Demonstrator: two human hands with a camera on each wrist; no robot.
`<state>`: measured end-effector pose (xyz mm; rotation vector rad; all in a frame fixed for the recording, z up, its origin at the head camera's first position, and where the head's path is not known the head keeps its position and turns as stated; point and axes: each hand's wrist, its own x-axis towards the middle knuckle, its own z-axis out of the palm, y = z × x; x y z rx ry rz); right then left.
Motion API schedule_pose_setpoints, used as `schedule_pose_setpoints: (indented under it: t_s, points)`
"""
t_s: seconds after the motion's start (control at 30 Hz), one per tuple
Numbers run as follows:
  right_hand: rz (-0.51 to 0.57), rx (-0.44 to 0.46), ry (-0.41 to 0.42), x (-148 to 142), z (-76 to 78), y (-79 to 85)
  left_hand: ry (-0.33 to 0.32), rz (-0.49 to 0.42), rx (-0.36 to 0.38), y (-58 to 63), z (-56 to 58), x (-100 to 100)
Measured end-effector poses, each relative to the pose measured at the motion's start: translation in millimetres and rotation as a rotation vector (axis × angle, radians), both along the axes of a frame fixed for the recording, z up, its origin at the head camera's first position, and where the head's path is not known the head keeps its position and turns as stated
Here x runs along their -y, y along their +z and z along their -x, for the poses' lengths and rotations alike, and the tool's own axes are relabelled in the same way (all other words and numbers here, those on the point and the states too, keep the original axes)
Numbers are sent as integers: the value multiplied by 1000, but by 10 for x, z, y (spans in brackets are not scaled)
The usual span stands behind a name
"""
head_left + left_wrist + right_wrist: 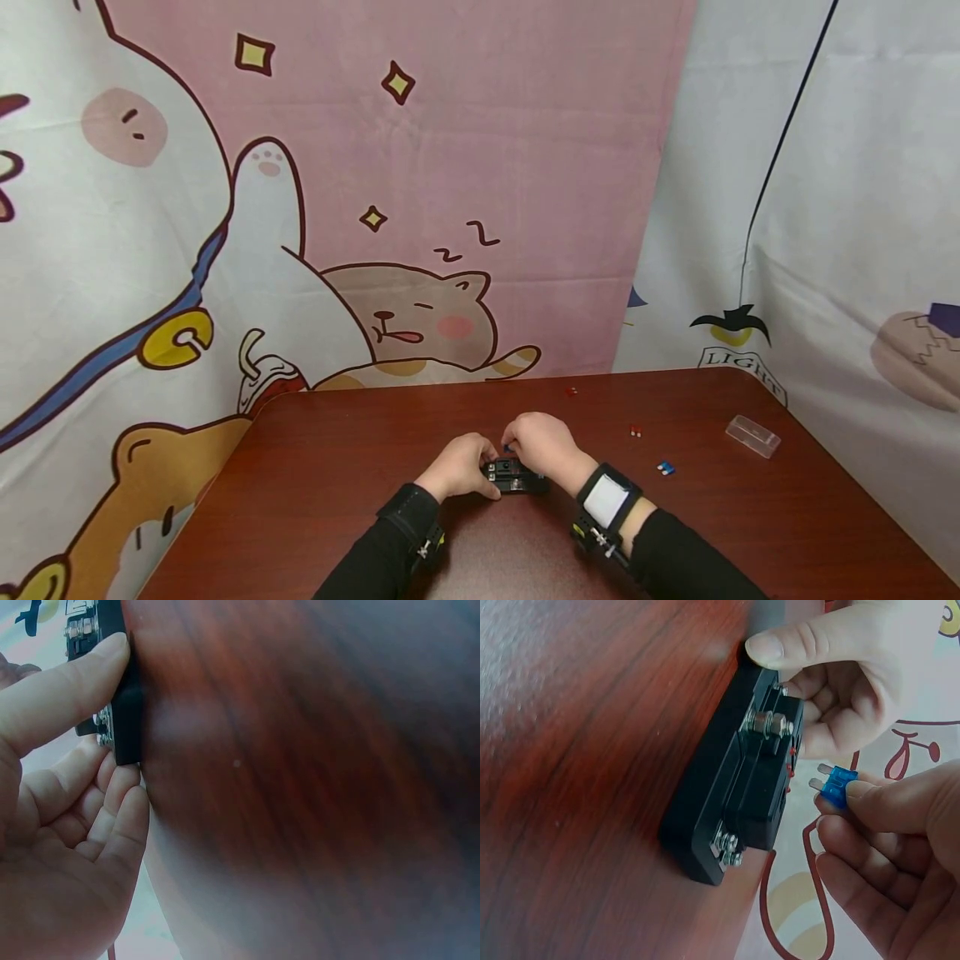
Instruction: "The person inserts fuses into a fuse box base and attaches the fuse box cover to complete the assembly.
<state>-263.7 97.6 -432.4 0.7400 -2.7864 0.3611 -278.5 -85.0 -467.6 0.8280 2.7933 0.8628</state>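
A black fuse block with metal screw terminals lies on the brown table in front of me. My left hand grips its left end, thumb along the near side and fingers at the far side. Between thumb and forefinger, my right hand pinches a blue blade fuse. In the right wrist view the fuse's two metal prongs point toward the block, a small gap away from its top face. Small red spots show along that top face. The left wrist view shows the left thumb pressed against the block's edge.
On the right of the table lie blue fuses, red fuses and a clear plastic case. Another small red piece sits near the back edge. A printed cloth hangs behind the table.
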Motion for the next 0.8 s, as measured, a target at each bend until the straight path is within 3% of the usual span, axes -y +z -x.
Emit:
schedule_pose_setpoints:
  t_s: [0.47, 0.8]
  points:
    - [-47, -28, 72, 71, -25, -9, -8, -2, 3, 17, -2, -1]
    - [-101, -38, 53, 121, -12, -33, -14, 1, -6, 22, -3, -1]
